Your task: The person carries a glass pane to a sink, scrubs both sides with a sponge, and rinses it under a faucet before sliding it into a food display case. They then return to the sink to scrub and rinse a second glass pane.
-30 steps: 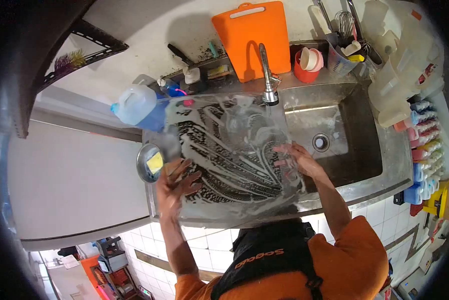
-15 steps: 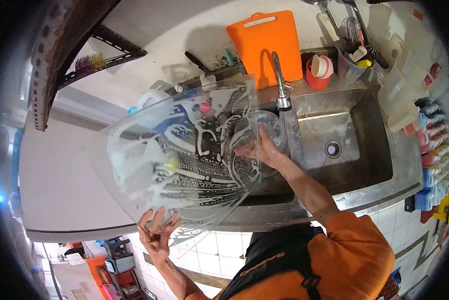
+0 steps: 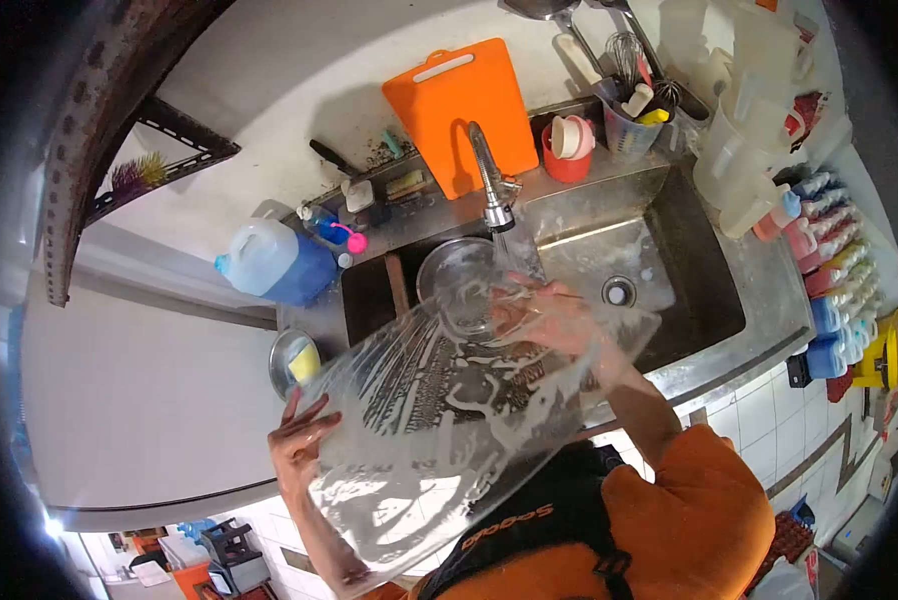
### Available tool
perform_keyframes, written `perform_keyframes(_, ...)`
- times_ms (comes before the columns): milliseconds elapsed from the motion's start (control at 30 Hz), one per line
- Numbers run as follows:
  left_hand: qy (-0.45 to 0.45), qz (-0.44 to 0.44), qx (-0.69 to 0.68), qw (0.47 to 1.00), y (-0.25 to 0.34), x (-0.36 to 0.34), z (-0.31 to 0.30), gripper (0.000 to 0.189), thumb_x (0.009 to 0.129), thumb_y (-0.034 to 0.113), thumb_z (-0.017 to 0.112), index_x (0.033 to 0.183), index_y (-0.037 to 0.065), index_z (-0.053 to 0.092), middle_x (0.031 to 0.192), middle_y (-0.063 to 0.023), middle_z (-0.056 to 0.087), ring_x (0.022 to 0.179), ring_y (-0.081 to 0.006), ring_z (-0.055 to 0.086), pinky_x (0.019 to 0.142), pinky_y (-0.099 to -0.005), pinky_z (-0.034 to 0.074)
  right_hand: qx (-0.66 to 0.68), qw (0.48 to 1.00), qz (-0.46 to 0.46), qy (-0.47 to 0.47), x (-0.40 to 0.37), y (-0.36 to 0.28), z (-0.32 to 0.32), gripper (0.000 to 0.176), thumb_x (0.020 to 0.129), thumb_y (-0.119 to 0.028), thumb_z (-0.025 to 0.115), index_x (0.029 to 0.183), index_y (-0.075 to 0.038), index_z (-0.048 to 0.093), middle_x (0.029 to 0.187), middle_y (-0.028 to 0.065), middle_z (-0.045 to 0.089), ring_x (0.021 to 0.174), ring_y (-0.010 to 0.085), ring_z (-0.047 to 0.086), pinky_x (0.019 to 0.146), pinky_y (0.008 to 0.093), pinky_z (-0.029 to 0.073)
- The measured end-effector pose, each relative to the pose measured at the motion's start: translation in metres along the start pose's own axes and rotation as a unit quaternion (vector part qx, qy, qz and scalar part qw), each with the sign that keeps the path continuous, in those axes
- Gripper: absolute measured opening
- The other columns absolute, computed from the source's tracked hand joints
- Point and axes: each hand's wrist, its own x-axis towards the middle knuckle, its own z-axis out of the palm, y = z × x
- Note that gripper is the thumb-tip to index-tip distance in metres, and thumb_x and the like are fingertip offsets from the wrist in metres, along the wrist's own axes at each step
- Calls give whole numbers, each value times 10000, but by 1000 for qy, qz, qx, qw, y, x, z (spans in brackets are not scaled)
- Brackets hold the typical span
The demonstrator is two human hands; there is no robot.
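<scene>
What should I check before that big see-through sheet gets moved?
1. Left hand on the clear sheet: ok, fingers at its edge.
2. Right hand gripping firmly: cannot tell, it's partly seen through the sheet.
3. Sheet free of suds: not ok, white soapy-looking streaks remain on it.
4. Gap between sheet and metal bowl: cannot tell, they look very close.
5. Orange board out of the way: ok, it stands against the wall behind the tap.
</scene>
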Motion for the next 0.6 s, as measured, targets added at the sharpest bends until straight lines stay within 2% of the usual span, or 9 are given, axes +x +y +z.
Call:
perform_keyframes(67, -23, 87, 148, 985, -2, 17, 21, 367, 662, -97, 600, 944, 71, 764, 900, -68, 749, 1098, -348, 652, 1163, -517, 249, -51, 997, 13, 58, -20, -17, 7, 611, 894, -130, 578, 1464, -107, 359, 1395, 196, 483, 1330, 380, 422, 968, 554, 484)
perform_keyframes(200, 0, 123, 197, 973, -25, 39, 64, 343, 699, -91, 632, 950, 96, 772, 967, -19, 748, 1213, -302, 587, 1172, -503, 225, -256, 957, 60, 120, -48, -43, 34, 597, 899, -20, 564, 1454, -127, 374, 1421, 229, 446, 1340, 436, 396, 902, 574, 535)
perform_keyframes(333, 74, 162, 219, 959, -60, 54, 126, 322, 749, -74, 660, 990, 107, 771, 1024, -13, 740, 1227, -279, 578, 1147, -463, 275, -307, 930, 50, 195, -78, -65, 28, 563, 959, -18, 492, 1475, -159, 314, 1400, 257, 451, 1215, 442, 528, 752, 583, 585)
perform_keyframes(400, 147, 41, 85, 985, -66, 55, 161, 310, 824, 4, 683, 1110, 114, 735, 1250, -61, 656, 1262, -280, 546, 1113, -393, 320, -355, 901, 27, 250, -92, -80, 40, 601, 953, -34, 511, 1486, -156, 262, 1377, 256, 472, 1183, 440, 554, 741, 593, 590)
perform_keyframes(433, 153, 35, 83, 984, -83, 54, 176, 310, 824, 4, 683, 1110, 114, 735, 1250, -61, 656, 1262, -280, 546, 1113, -393, 320, -358, 899, 35, 250, -97, -85, 45, 601, 953, -34, 511, 1486, -156, 262, 1377, 256, 472, 1183, 440, 554, 741, 593, 590)
perform_keyframes(467, 79, -82, -70, 991, -105, 54, 193, 360, 855, 19, 664, 1206, 103, 670, 1339, -102, 581, 1309, -266, 493, 1052, -360, 377, -387, 881, 20, 273, -102, -91, 51, 594, 948, -31, 510, 1477, -143, 263, 1367, 255, 481, 1158, 439, 571, 723, 580, 599)
perform_keyframes(500, 0, -195, -222, 956, -115, 52, 205, 421, 887, 35, 645, 1301, 93, 604, 1427, -142, 505, 1355, -252, 440, 991, -328, 434, -413, 861, 5, 296, -110, -95, 56, 588, 944, -28, 510, 1469, -130, 265, 1357, 253, 489, 1133, 437, 589, 706, 567, 608)
perform_keyframes(533, 4, -198, -225, 954, -107, 56, 213, 421, 887, 35, 645, 1301, 93, 604, 1427, -142, 505, 1355, -252, 440, 991, -328, 434, -416, 859, 11, 296, -117, -101, 58, 588, 944, -28, 510, 1469, -130, 265, 1357, 253, 489, 1133, 437, 589, 706, 567, 608)
perform_keyframes(600, -167, -265, -85, 946, -93, 75, 227, 666, 853, 2, 675, 1454, 162, 435, 1555, -116, 322, 1370, -266, 407, 984, -302, 432, -439, 834, -23, 335, -129, -111, 60, 572, 922, 18, 503, 1440, -95, 286, 1326, 271, 504, 1051, 428, 636, 659, 543, 623)
